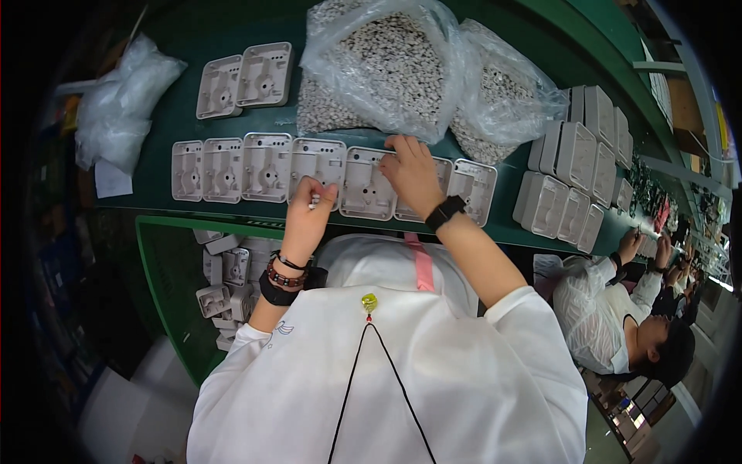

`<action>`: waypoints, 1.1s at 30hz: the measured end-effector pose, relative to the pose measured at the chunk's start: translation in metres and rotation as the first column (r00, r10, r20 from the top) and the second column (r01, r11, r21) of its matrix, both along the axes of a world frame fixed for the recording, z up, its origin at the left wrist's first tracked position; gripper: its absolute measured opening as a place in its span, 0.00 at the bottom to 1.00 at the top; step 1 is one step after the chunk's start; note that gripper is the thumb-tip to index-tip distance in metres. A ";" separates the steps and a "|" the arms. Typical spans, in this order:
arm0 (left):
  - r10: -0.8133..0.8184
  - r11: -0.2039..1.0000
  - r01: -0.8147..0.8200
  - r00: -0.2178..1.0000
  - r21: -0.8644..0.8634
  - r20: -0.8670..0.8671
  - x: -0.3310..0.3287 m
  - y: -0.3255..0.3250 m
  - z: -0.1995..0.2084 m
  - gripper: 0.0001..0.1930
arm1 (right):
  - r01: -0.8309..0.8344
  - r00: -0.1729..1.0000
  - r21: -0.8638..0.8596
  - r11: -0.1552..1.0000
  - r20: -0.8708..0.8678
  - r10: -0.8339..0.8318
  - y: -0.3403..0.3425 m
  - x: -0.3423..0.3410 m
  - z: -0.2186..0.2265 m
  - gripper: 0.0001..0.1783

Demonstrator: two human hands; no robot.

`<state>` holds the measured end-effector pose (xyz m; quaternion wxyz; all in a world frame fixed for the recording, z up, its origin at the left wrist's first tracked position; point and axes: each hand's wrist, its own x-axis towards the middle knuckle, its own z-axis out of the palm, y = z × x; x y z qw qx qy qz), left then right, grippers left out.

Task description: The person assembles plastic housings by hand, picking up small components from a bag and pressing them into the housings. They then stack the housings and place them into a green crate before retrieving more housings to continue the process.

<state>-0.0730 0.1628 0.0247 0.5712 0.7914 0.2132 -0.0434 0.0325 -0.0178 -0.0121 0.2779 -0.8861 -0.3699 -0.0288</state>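
Left hand (306, 216) clutches small white pieces (314, 201); right hand (413, 174), grip unclear
Likely fitting light-grey open plastic boxes (366, 189); next needs precise seating

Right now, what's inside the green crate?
Pale gray housings show, jumbled, inside the green crate. The left arm and white shirt cover part of it; anything beneath the visible housings is hidden too.

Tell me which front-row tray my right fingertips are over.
The fifth tray from the left: your right hand has fingertips over its upper right part, whereas your left hand overlaps the fourth tray.
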 end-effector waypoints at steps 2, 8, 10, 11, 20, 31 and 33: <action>0.050 0.997 -0.051 0.999 -0.056 -0.019 -0.008 0.021 -0.009 0.12 | -0.079 0.984 -0.148 0.986 0.146 0.101 0.006 0.006 -0.019 0.04; 0.171 0.925 -0.225 0.966 -0.307 -0.193 -0.015 0.054 0.013 0.13 | -0.075 0.978 -0.250 0.965 0.168 0.120 0.018 0.012 -0.029 0.04; 0.204 0.847 -0.284 0.954 -0.449 -0.219 -0.017 0.061 0.017 0.13 | -0.067 0.974 -0.299 0.952 0.187 0.128 0.022 0.013 -0.024 0.04; 0.217 0.799 -0.310 0.948 -0.515 -0.233 -0.018 0.063 0.017 0.13 | -0.065 0.974 -0.305 0.950 0.188 0.126 0.021 0.011 -0.023 0.04; 0.292 0.774 -0.372 0.928 -0.512 -0.232 -0.008 0.055 0.028 0.06 | -0.090 0.975 -0.317 0.944 0.167 0.149 0.017 0.008 -0.022 0.06; -0.053 0.518 -0.263 0.940 -0.814 -0.337 -0.007 0.040 0.025 0.08 | 0.105 0.992 -0.073 0.992 -0.062 -0.109 0.015 -0.032 0.020 0.17; -0.047 0.547 -0.263 0.938 -0.795 -0.343 -0.006 0.031 0.025 0.08 | 0.107 0.984 0.054 0.993 -0.149 -0.098 0.033 -0.045 0.049 0.16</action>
